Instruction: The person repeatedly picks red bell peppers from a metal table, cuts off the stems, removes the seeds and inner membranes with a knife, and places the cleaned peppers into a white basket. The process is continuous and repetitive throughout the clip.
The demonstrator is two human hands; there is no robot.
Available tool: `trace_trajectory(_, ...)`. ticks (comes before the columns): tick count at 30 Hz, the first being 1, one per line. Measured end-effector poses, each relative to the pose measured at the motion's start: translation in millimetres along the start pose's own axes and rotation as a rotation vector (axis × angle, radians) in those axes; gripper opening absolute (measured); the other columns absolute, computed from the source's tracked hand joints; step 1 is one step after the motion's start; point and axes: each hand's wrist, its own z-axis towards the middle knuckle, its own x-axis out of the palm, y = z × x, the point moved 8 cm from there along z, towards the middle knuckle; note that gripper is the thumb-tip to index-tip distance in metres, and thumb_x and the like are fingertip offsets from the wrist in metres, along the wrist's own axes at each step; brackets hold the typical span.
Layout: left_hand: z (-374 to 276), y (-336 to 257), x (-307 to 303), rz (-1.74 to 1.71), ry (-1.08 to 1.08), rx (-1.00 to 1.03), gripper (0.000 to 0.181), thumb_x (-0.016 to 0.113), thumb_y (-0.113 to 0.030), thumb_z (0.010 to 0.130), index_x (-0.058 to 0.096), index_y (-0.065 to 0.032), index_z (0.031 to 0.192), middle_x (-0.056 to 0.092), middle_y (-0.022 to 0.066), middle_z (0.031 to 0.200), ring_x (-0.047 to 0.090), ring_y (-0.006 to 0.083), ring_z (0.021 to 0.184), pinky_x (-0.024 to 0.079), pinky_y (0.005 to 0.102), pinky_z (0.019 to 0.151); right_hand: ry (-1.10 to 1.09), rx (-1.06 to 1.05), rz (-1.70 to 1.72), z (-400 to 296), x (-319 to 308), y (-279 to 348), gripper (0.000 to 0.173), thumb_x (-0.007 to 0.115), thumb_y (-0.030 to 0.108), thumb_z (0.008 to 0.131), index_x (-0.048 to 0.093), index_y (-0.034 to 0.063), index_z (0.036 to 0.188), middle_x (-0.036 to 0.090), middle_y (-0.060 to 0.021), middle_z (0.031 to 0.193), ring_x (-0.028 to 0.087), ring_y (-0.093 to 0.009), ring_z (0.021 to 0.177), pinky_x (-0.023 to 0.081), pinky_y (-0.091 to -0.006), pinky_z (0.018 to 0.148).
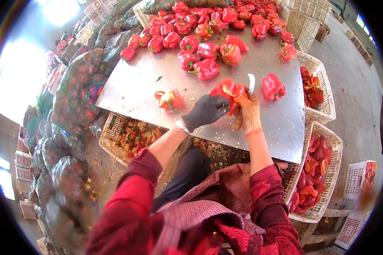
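Observation:
My left hand (207,110), in a dark grey glove, grips a red bell pepper (224,89) over the metal table. On the pepper's right side, my right hand (248,110), in an orange-tan glove, holds a small knife with a curved blade (251,82) pointing up and away. Its handle is hidden in the fingers, which also touch the pepper. Part of the pepper is covered by both hands. Right of the knife lies a whole red pepper (273,86). A cut pepper piece with its green stem (169,99) rests left of my hands.
A heap of red peppers (207,20) covers the far end of the metal table (134,86). Baskets of cut red peppers (338,153) stand along its right side. A scrap basket (110,140) sits below the front edge. Filled mesh sacks (79,86) are piled at left.

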Motion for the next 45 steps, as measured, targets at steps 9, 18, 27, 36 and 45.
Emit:
trace_trajectory(9, -15, 26, -50, -0.194, -0.322, -0.051, 0.037, 0.076, -0.018, 0.089, 0.070, -0.0083, 0.124, 0.071, 0.0093, 0.111, 0.072, 0.0237, 0.089, 0.061, 0.0389, 0.080, 0.191, 0.041, 0.050, 7, 8, 5, 0.044, 0.065, 0.004, 0.087, 0.065, 0.0060, 0.131, 0.070, -0.0029, 0.090, 0.057, -0.010, 0.057, 0.045, -0.0239, 0.050)
trace_trajectory(18, -3, 54, -30, 0.478, -0.409, -0.071, 0.037, 0.066, -0.013, 0.088, 0.056, -0.0091, 0.124, 0.064, 0.0182, 0.111, 0.067, 0.0408, 0.088, 0.056, 0.0455, 0.072, -0.050, 0.100, -0.056, -7, -26, 36, 0.060, 0.071, 0.021, 0.090, 0.051, 0.0049, 0.144, 0.071, -0.0092, 0.113, 0.053, -0.011, 0.054, 0.043, -0.0295, 0.046)
trace_trajectory(27, -26, 112, 7, 0.426, -0.302, -0.351, 0.039, 0.063, -0.004, 0.081, 0.049, -0.0078, 0.117, 0.058, 0.0194, 0.108, 0.062, 0.0427, 0.100, 0.051, 0.0537, 0.078, 0.081, 0.404, -0.136, -3, -23, -19, 0.041, 0.071, 0.033, 0.093, 0.064, 0.0000, 0.116, 0.069, -0.0099, 0.083, 0.053, -0.015, 0.048, 0.042, -0.0360, 0.037)
trace_trajectory(36, -56, 28, 29, 0.600, -0.363, 0.035, 0.065, 0.071, -0.008, 0.072, 0.052, -0.0053, 0.134, 0.052, 0.0193, 0.140, 0.061, 0.0370, 0.106, 0.053, 0.0464, 0.085, 0.206, 0.579, 0.137, -21, -13, -41, 0.029, 0.067, 0.040, 0.097, 0.063, 0.0122, 0.105, 0.056, -0.0002, 0.061, 0.056, -0.014, 0.046, 0.043, -0.0284, 0.031)
trace_trajectory(45, -39, -25, -36, -0.250, -0.601, 0.050, 0.042, 0.067, 0.006, 0.081, 0.057, -0.0037, 0.121, 0.062, 0.0152, 0.118, 0.064, 0.0300, 0.107, 0.053, 0.0376, 0.092, 0.349, 0.337, 0.324, -38, 11, -30, 0.024, 0.061, 0.032, 0.098, 0.064, 0.0082, 0.095, 0.052, 0.0006, 0.062, 0.052, -0.012, 0.053, 0.045, -0.0285, 0.049)
